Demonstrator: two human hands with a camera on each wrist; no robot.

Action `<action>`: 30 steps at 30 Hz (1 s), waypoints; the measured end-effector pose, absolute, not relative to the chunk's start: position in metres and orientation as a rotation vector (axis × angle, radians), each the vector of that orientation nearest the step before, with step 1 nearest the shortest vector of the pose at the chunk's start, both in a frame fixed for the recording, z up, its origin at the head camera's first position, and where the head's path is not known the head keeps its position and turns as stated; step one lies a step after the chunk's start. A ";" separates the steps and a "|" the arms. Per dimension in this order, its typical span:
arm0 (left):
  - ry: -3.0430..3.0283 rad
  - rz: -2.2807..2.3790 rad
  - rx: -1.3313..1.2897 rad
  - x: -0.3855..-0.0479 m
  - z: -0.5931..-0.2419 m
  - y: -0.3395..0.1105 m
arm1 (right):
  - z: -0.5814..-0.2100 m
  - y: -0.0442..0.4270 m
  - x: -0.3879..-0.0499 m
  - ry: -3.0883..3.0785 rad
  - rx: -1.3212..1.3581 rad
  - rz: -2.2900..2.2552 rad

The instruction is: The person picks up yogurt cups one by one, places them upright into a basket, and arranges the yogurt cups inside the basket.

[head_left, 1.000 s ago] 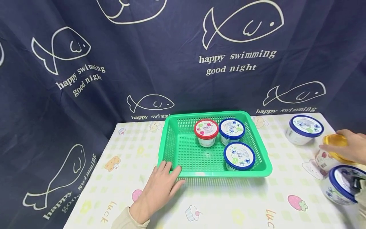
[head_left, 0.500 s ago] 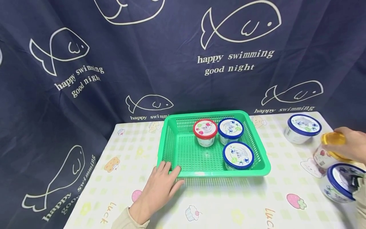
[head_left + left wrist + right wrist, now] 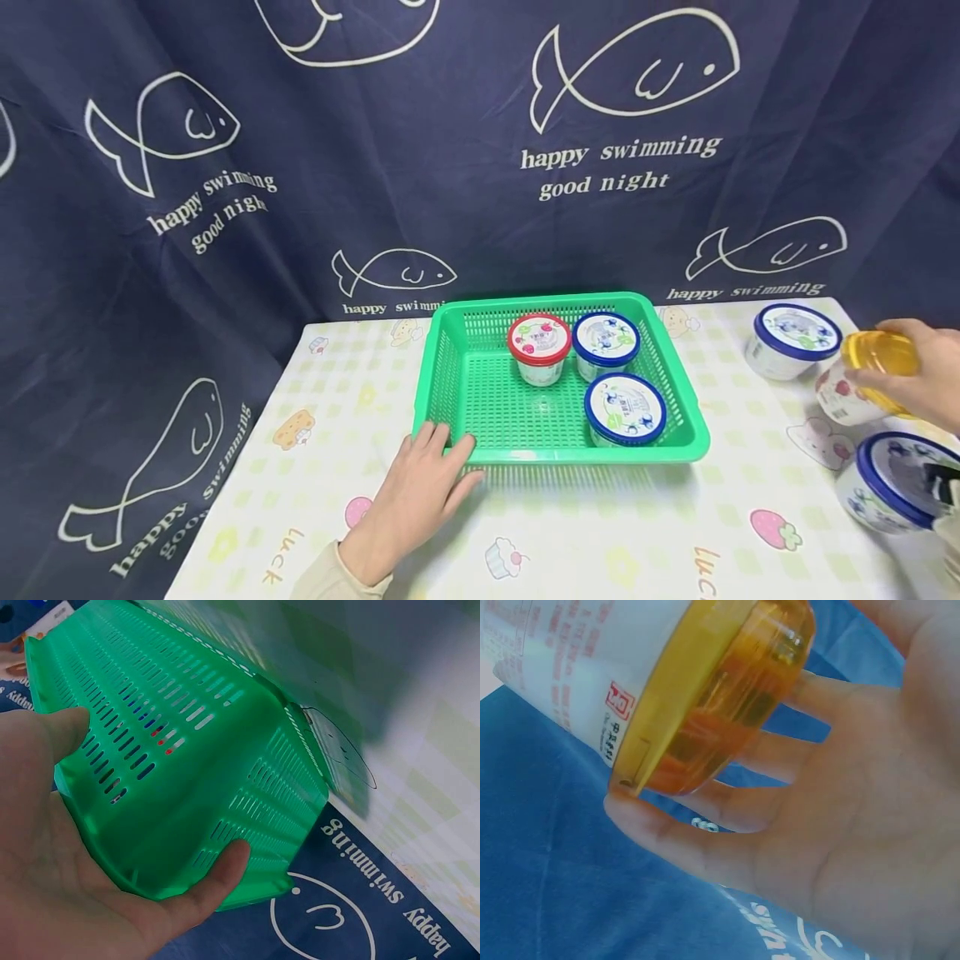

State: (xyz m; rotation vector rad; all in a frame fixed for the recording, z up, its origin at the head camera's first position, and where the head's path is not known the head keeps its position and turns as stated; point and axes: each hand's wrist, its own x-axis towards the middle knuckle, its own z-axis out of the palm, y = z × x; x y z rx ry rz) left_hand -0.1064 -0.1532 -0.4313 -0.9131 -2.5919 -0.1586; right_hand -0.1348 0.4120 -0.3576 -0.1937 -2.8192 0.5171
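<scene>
At the front left corner of the green basket (image 3: 558, 456), my left hand (image 3: 408, 500) holds the rim. The left wrist view shows the thumb and one finger against the outer walls (image 3: 202, 780); other fingers are hidden. Far right, my right hand (image 3: 926, 375) grips a white cup (image 3: 847, 393) with berry print by its clear amber lid (image 3: 888, 357). The cup hangs tilted between two blue-lidded cups. The right wrist view shows fingers (image 3: 682, 836) round the lid's edge. Inside the basket stand a red-lidded cup (image 3: 540, 350) and two blue-lidded cups (image 3: 626, 410).
One blue-lidded cup (image 3: 793, 340) stands near the table's back right corner. Another (image 3: 892, 483) stands at the right, partly behind the right sleeve. A patterned cloth (image 3: 622, 525) covers the table. A navy curtain (image 3: 480, 167) with fish drawings hangs behind.
My right hand has raised the amber-lidded cup slightly, up and to the left, off its spot between the blue-lidded cups. The left hand and basket have stayed put.
</scene>
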 end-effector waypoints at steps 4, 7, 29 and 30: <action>-2.592 -0.152 -0.920 -0.107 -0.431 -0.153 | -0.356 0.402 -0.130 -2.780 -0.166 0.532; -2.584 -0.150 -0.926 -0.107 -0.432 -0.152 | -0.353 0.396 -0.128 -2.784 -0.155 0.522; -2.647 -0.143 -0.898 -0.107 -0.434 -0.152 | -0.334 0.360 -0.133 -2.775 0.107 0.288; -2.646 -0.145 -0.896 -0.107 -0.433 -0.153 | -0.334 0.359 -0.134 -2.771 0.118 0.285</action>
